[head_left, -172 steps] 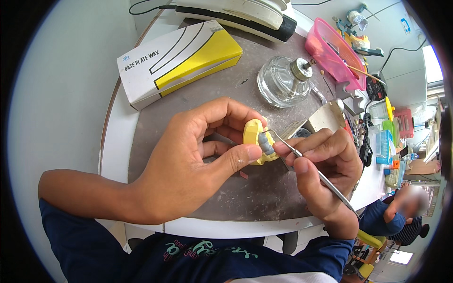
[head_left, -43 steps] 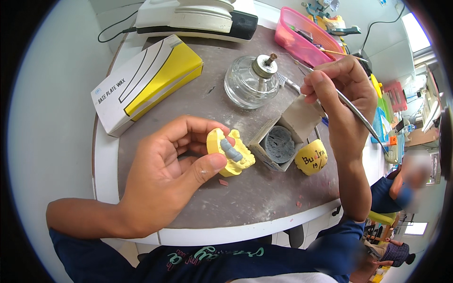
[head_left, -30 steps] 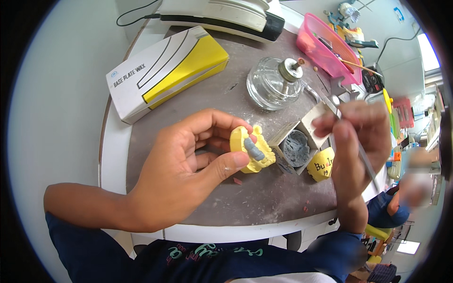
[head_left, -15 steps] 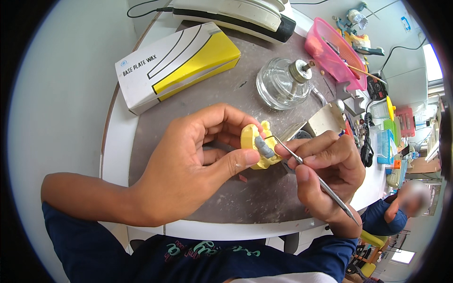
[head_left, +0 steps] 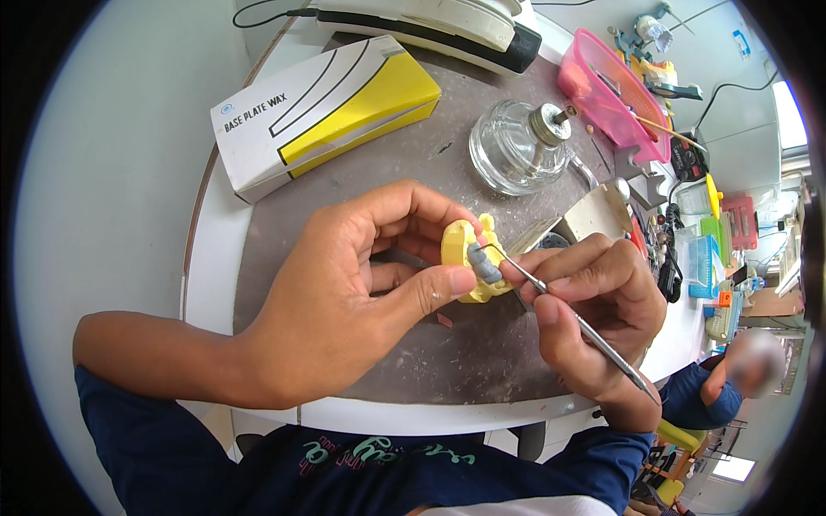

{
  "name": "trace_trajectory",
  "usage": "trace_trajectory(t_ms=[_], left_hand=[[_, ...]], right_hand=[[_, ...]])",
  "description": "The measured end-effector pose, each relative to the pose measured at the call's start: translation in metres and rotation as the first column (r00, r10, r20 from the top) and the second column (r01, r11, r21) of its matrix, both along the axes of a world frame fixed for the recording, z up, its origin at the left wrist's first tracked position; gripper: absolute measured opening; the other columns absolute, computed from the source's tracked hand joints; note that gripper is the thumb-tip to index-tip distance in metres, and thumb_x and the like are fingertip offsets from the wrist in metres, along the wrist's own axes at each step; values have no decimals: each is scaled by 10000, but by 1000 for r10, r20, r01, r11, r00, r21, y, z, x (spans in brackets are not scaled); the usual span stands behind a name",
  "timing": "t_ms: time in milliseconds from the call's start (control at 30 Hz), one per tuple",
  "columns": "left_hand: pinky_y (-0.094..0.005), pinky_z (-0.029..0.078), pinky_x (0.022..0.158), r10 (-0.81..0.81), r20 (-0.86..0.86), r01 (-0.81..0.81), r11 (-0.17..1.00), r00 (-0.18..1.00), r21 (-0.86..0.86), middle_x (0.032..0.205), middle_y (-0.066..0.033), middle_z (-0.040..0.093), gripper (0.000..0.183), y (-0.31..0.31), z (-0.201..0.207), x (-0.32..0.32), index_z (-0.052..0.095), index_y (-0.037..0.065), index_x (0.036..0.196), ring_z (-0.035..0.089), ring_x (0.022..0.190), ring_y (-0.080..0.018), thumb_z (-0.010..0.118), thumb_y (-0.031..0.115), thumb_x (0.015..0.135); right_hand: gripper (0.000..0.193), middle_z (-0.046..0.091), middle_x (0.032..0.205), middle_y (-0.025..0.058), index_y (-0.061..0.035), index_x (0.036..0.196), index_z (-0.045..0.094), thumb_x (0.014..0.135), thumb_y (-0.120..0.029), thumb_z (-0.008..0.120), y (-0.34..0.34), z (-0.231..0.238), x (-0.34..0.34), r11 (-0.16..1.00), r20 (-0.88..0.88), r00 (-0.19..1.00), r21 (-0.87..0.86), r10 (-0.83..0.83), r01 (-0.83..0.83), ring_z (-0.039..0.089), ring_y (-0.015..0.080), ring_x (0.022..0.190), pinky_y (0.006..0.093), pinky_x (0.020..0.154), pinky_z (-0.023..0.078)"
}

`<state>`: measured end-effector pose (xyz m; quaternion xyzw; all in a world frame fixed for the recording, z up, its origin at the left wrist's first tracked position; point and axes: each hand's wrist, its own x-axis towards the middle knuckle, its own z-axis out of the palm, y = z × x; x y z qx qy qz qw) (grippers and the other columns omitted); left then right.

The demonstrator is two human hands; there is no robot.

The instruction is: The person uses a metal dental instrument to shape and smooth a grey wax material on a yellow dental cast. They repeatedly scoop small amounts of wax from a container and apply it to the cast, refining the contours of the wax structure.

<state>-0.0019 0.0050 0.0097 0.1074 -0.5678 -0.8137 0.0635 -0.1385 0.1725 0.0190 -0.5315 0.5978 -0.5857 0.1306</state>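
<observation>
Yellow dental cast [head_left: 453,249]: raised over the surface [head_left: 430,353], its tooth side turned toward the right hand
Left hand [head_left: 335,292]: clamped on the cast, thumb on the near side, fingers behind it
Right hand [head_left: 602,301]: pinching a slim metal wax carver [head_left: 602,338] like a pen, close beside the left hand
Carver tip: bent, at the upper end of the grey wax [head_left: 483,263]; contact is too small to be sure of
Done so far: the grey wax already sits on the cast as a lumpy strip covering part of the tooth row
Left, as a judgement: shaping appears under way, the strip looking rounded rather than crisply finished; how much remains cannot be told
Small cardboard box [head_left: 594,215]: flap raised, partly hidden behind the right hand
Glass spirit lamp [head_left: 516,150]: standing beyond the hands, no flame visible at its wick
White and yellow carton [head_left: 327,112]: lying on the surface, beyond the left hand
</observation>
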Motion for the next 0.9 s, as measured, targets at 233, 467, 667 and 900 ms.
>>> trace_trajectory(t_ms=[233, 467, 667, 900], left_hand=[[-316, 592, 808, 0, -5, 0, 1000, 1000, -4, 1132, -138, 569, 301, 0, -2, -1, 512, -30, 1145, 564, 1021, -172, 642, 60, 888], [-320, 597, 809, -2, 4, 2, 1000, 1000, 2, 1132, -139, 566, 305, 1, 1, 0, 511, -29, 1147, 560, 1029, -174, 643, 58, 886], [-321, 597, 808, -2, -13, 2, 1000, 1000, -21, 1134, -134, 566, 306, 1, -2, -1, 510, -26, 1148, 563, 1032, -175, 644, 60, 887], [-321, 595, 812, -4, -20, 4, 1000, 1000, -21, 1139, -137, 571, 302, 2, -3, -1, 510, -20, 1145, 573, 1031, -180, 644, 63, 888]], right_hand=[[171, 668, 785, 173, 26, 838, 569, 730, 90, 686, 0, -2, 1, 1000, 25, 999, -1, -20, 20, 710, 248, 813, 300, 714, 550], [171, 665, 780, 170, 29, 837, 567, 729, 97, 680, 1, -2, 4, 999, 100, 994, -16, -46, 48, 709, 254, 810, 308, 722, 550], [168, 668, 785, 175, 27, 838, 569, 730, 100, 676, 2, -2, 1, 1000, 55, 998, -16, -8, 9, 707, 246, 817, 312, 733, 554], [174, 672, 791, 179, 28, 843, 572, 728, 94, 686, 3, -1, -1, 1000, 14, 1000, 5, -3, 3, 707, 242, 817, 308, 731, 555]])
